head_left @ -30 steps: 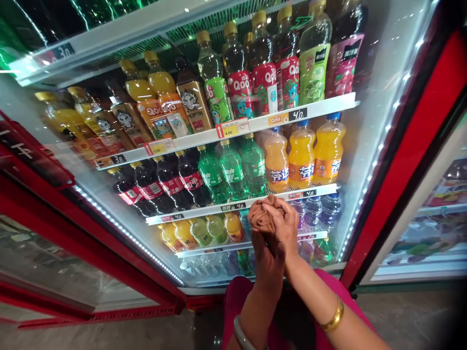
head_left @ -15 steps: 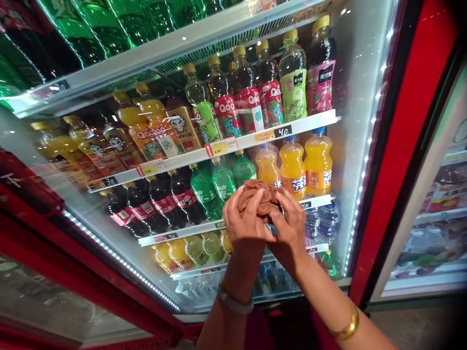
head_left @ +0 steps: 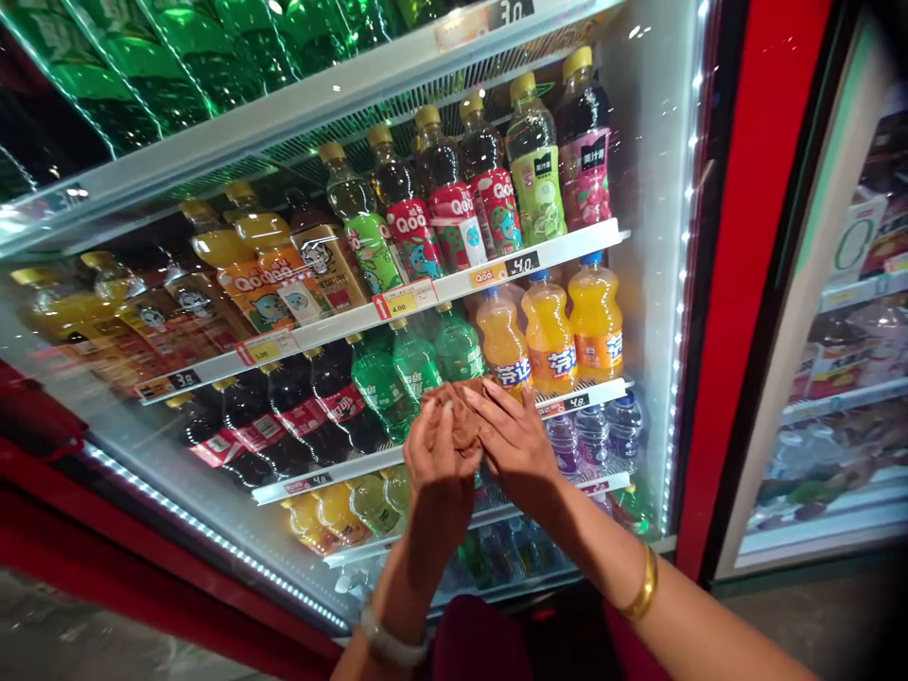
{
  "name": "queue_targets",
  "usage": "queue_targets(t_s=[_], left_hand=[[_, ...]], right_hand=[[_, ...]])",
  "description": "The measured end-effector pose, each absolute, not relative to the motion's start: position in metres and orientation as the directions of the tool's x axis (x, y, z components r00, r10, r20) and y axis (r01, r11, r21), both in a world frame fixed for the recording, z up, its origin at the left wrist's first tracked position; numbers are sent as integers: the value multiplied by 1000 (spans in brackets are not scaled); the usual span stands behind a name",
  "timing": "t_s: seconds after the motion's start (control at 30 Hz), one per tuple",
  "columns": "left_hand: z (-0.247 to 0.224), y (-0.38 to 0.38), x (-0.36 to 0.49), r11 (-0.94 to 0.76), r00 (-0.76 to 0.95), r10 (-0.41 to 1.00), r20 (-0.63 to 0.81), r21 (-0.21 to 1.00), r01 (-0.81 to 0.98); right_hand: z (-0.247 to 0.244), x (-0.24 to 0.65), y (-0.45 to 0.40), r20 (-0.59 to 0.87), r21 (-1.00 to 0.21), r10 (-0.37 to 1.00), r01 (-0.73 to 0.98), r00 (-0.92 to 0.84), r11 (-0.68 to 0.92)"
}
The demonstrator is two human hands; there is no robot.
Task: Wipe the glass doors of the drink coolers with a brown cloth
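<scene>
A crumpled brown cloth-like bundle (head_left: 462,426) is held between my two hands, in front of a glass-fronted drinks cooler. My left hand (head_left: 436,454) has its fingers curled over the bundle's left side, a pale bracelet on that wrist. My right hand (head_left: 516,440) presses the right side with its fingers bent over the top, and a gold bangle circles that forearm. Behind the bundle are green bottles (head_left: 415,364) and orange bottles (head_left: 548,326). The underside of the bundle is hidden by my palms.
Cooler shelves (head_left: 454,284) hold rows of juice bottles and dark cola bottles (head_left: 248,416). A red frame (head_left: 752,236) runs down the right side, with another stocked cooler (head_left: 844,378) beyond it. Large green bottles (head_left: 177,57) fill the top left.
Both hands have moved left and slightly down in view with the bundle. The fingers of my right hand now lie straighter across it. The cooler has shifted left in view.
</scene>
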State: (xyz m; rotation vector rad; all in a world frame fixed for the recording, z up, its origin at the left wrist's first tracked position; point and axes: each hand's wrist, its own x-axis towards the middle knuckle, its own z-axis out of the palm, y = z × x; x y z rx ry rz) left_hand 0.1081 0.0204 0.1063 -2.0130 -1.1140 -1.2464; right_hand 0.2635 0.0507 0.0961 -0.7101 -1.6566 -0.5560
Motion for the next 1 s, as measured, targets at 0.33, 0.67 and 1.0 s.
queue_targets(t_s=[0.33, 0.67, 1.0], left_hand=[[166, 27, 169, -575, 388, 390, 835, -108, 811], [123, 12, 96, -340, 468, 263, 843, -373, 863], [226, 48, 141, -555, 559, 177, 810, -387, 736]], right_hand=[[106, 303, 58, 986, -167, 128, 699, 108, 696], [102, 276, 53, 987, -64, 143, 657, -67, 751], [192, 325, 62, 994, -85, 107, 587, -4, 805]])
